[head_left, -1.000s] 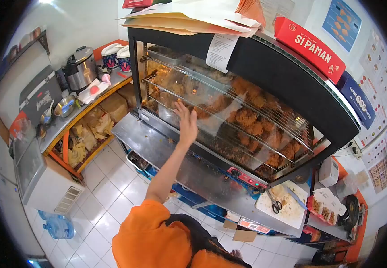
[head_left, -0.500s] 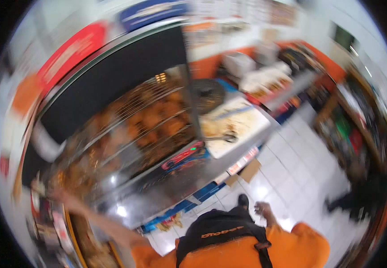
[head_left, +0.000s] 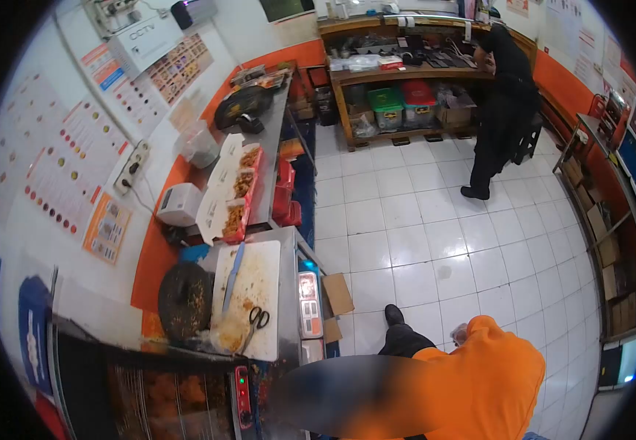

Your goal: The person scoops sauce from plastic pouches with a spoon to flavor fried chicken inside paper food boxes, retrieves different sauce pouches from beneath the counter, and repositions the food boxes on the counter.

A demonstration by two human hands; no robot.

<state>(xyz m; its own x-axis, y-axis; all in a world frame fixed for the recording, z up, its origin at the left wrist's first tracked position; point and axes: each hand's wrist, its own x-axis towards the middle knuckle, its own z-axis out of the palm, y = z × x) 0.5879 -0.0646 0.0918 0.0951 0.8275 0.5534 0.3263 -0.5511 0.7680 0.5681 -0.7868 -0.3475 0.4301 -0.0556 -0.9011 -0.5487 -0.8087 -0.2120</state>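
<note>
My right hand (head_left: 459, 334) shows only in part beside my orange sleeve, low over the tiled floor; its fingers are too small and hidden to read. My left hand is out of view. On the counter to the left lies a white cutting board (head_left: 263, 260), with a blue knife (head_left: 234, 275) and black-handled scissors (head_left: 258, 318) on it. Beyond the board stand open red-and-white boxes (head_left: 243, 185) of food. The warming cabinet (head_left: 83, 374) with fried pieces inside fills the lower left.
Another person in black (head_left: 505, 103) stands at a wooden shelf counter (head_left: 428, 72) at the back. A round dark block (head_left: 185, 302) sits left of the board. Cardboard (head_left: 337, 294) juts out beside the counter. A metal rack (head_left: 618, 191) lines the right side.
The view has swung right, from the warming cabinet to the back of the room. My left hand, earlier raised at the cabinet glass, has left the view.
</note>
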